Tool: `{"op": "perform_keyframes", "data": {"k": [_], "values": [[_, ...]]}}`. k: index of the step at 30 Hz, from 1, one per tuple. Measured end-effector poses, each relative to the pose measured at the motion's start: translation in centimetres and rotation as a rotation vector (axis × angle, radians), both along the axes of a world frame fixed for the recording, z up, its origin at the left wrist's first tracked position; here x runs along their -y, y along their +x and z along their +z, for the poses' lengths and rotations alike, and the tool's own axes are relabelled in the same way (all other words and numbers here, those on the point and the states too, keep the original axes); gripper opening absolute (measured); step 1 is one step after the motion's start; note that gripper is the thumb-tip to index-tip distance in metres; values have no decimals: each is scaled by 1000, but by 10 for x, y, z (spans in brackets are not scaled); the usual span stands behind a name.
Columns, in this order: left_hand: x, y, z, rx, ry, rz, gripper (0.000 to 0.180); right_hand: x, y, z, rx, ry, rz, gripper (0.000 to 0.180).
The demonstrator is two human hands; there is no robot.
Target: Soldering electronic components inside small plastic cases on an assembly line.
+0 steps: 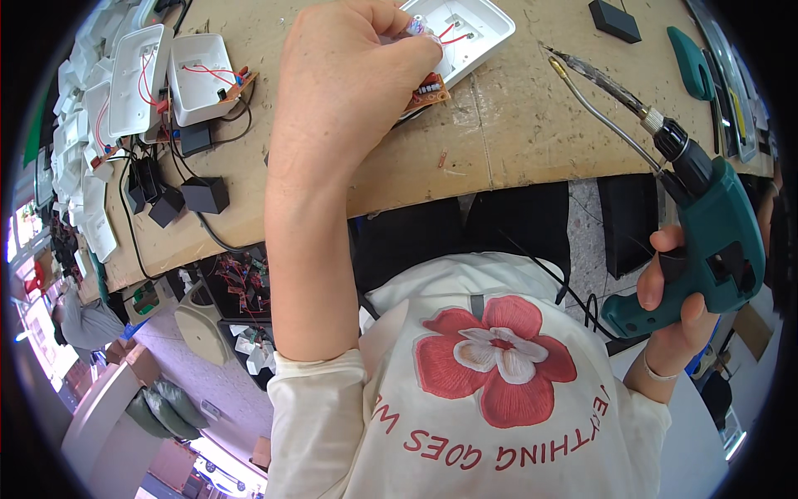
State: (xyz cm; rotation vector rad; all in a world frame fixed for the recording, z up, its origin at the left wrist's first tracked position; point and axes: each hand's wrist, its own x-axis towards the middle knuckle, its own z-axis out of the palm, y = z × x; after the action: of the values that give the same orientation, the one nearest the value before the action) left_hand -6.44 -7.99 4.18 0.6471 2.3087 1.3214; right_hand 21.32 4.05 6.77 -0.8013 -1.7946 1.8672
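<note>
My left hand (357,79) is closed at the left side of a white plastic case (490,41), its fingers partly hidden by the back of the hand. Two red wires run to small solder points inside that case. A small orange-brown circuit board (431,93) with components sticks out below my thumb, against the case's near side. In my right hand (665,279) is a green soldering gun (723,224), held at the right beyond the table's front edge. Its dark tip and a thin curved metal tube point up and left, apart from the case.
At the left stand open white cases (202,54) with red wires and circuit boards, beside a heap of white cases (79,158). Black plug blocks (205,195) with cables lie near the front edge. A black block (615,21) and a green tool (690,62) are at far right.
</note>
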Motion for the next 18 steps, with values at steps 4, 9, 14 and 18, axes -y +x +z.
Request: {"op": "perform_keyframes", "data": {"k": [4, 9, 14, 18], "values": [[2, -1, -5, -3, 3, 5, 24, -1, -1, 1, 4, -13, 13, 76], [3, 0, -7, -110, -3, 8, 21, -1, 0, 0, 3, -23, 1, 76], [-8, 18, 24, 96, 65, -14, 9, -1, -1, 0, 4, -24, 5, 76], [-4, 27, 10, -294, 63, -77, 8, 3, -5, 2, 32, 6, -29, 78]]}}
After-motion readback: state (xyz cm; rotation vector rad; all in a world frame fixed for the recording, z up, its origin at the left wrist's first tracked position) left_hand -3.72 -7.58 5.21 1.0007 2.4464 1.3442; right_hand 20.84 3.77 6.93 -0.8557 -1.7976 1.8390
